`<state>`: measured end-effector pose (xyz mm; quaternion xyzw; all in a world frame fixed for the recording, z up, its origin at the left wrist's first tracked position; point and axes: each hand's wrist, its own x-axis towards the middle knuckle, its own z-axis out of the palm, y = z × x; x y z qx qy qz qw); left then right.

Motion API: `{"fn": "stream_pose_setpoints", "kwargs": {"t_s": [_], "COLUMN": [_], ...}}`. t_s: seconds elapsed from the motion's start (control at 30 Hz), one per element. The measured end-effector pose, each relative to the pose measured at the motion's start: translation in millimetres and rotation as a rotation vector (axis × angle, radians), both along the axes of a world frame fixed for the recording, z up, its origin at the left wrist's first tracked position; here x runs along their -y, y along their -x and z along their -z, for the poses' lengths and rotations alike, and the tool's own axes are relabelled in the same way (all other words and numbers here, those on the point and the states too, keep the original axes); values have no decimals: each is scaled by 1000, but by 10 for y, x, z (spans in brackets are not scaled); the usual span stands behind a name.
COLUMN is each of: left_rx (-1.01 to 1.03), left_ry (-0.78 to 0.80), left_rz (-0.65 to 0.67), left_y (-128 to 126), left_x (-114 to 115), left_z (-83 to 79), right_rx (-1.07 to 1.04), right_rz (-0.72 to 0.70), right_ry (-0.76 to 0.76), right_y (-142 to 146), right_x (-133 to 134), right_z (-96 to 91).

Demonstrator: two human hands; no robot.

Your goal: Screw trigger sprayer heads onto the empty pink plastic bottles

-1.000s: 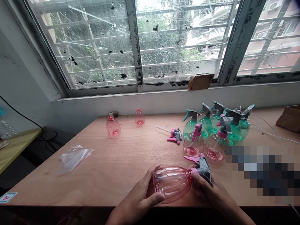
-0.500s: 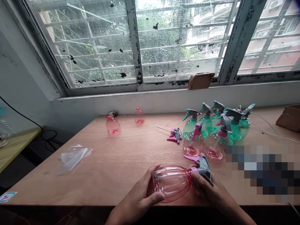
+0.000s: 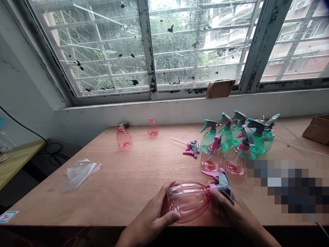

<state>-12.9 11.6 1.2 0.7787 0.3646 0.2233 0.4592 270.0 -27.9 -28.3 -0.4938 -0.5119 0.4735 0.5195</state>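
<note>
A clear pink spray bottle (image 3: 189, 200) lies sideways between my hands above the table's front edge, its base to the left. My left hand (image 3: 159, 209) wraps round the base end, thumb in front. At the neck, my right hand (image 3: 223, 202) grips the pink collar of the grey-and-pink spray head (image 3: 223, 185), which sits on the bottle's mouth; some of its fingers are hidden behind. Just beyond stand two pink spray bottles with heads on, one on the left (image 3: 211, 161) and one on the right (image 3: 236, 163).
Several green spray bottles (image 3: 259, 142) cluster at the back right. A loose spray head (image 3: 192, 148) with its tube lies mid-table. Two headless pink bottles, one nearer (image 3: 124, 139) and one farther (image 3: 153, 128), stand at the back left. Clear plastic bags (image 3: 82, 173) lie left; a brown box (image 3: 317, 130) sits far right.
</note>
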Motion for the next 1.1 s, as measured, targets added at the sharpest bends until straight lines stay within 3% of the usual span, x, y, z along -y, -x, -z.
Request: {"fn": "stream_pose_setpoints", "kwargs": {"t_s": [0.47, 0.87, 1.1], "left_rx": [63, -32, -8], "left_ry": [55, -50, -30], "left_rz": [-8, 15, 46], "left_y": [-6, -68, -1], "left_x": [-6, 4, -20], "left_z": [22, -19, 64], "right_rx": [-70, -6, -89], "right_rz": [1, 3, 37], "right_ry": [18, 3, -4], "right_y": [-3, -3, 22], "right_x": [3, 2, 7], "right_z": [20, 6, 22]}}
